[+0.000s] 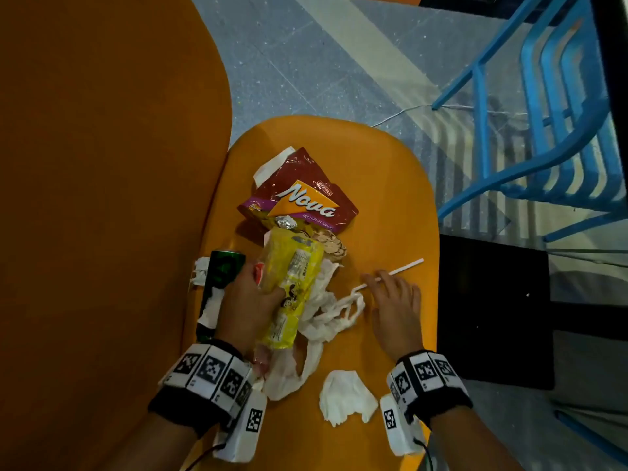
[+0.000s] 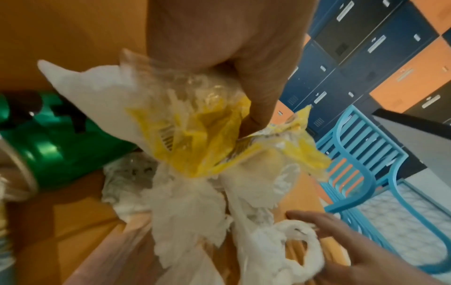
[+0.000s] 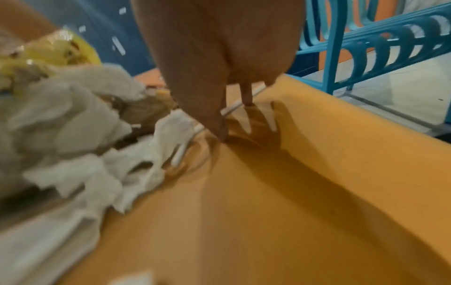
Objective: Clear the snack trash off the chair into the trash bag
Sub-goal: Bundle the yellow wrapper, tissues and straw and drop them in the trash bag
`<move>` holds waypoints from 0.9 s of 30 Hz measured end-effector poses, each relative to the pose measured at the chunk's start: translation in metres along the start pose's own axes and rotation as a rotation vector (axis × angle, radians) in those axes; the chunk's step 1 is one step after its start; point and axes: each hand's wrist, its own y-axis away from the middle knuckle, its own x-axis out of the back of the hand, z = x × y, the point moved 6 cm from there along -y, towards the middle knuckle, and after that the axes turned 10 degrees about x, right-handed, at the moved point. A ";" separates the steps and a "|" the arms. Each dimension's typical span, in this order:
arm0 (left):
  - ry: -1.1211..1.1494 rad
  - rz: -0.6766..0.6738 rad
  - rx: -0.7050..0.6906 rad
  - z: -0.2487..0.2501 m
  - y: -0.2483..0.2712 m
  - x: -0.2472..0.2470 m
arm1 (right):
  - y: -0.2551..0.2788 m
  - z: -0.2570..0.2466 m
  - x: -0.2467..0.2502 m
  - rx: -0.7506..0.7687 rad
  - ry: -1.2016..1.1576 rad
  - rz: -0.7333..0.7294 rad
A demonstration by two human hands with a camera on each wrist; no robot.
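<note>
On the orange chair seat (image 1: 390, 205) lies a heap of snack trash. My left hand (image 1: 258, 287) grips a yellow wrapper (image 1: 295, 266), thumb curled over its top; in the left wrist view the yellow wrapper (image 2: 202, 135) is bunched against a white plastic bag (image 2: 190, 208). That white plastic bag (image 1: 326, 314) trails right along the seat. My right hand (image 1: 377, 290) lies open over a white straw (image 1: 404, 268), fingertips touching it. In the right wrist view the straw (image 3: 234, 109) runs under the fingertips (image 3: 247, 100). A maroon Nova snack bag (image 1: 306, 195) lies farther back.
A green can (image 1: 224, 270) and tissue scraps (image 1: 202, 271) lie left of my left hand. A crumpled tissue (image 1: 346, 396) sits near the seat's front. The orange backrest (image 1: 102, 164) rises at left. A blue slatted chair (image 1: 560, 130) and a black box (image 1: 492, 300) stand at right.
</note>
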 end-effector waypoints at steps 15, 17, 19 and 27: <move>-0.538 -0.208 0.014 0.010 -0.014 -0.043 | 0.030 0.001 -0.014 -0.135 -0.307 -0.050; -0.463 -0.195 0.053 0.008 -0.016 -0.041 | 0.031 -0.004 -0.010 -0.259 -0.571 0.019; -0.438 -0.204 0.088 0.003 -0.013 -0.044 | 0.033 -0.016 -0.016 -0.387 -0.837 0.035; -0.140 -0.354 0.299 -0.025 0.020 -0.077 | 0.024 -0.048 -0.061 -0.692 -1.334 -0.005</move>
